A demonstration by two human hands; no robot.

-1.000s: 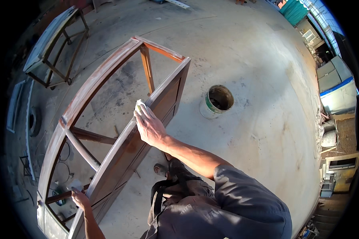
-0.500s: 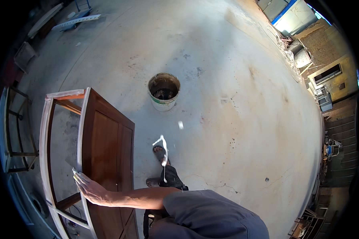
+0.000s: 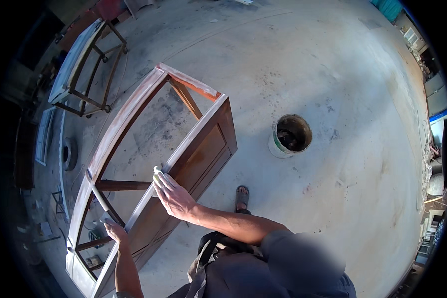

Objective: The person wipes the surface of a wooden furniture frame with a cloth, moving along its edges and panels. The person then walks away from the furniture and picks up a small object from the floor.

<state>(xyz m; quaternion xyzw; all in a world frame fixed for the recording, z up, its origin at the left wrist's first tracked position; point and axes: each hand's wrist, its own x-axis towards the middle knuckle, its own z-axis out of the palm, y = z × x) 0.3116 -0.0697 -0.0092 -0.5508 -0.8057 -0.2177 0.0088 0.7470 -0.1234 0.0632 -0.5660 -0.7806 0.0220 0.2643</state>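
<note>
A brown wooden cabinet-like frame [image 3: 198,159] with panelled sides and open bays stands tilted at the left. Whitish coating or dust covers its upper edges. On the near top rail [image 3: 139,208], my right hand [image 3: 176,198] presses a small pale pad [image 3: 157,170] under its extended fingertips. Lower on the same piece, by a short crossbar [image 3: 104,201], my left hand [image 3: 115,231] has its fingers closed around a thin greyish piece [image 3: 106,217]. What exactly either piece is, I cannot make out.
A dirty white bucket [image 3: 282,149] with dark contents stands on the concrete floor, right of the frame. Beyond the frame is a wheeled wooden trestle [image 3: 87,74] bearing a pale panel. A tyre [image 3: 70,153] lies at the far left. My sandalled foot [image 3: 242,198] is beside the frame.
The view has swung left, so frame and bucket sit further right. My left hand has come into view at the frame. My right hand stays on the near rail with its pale pad.
</note>
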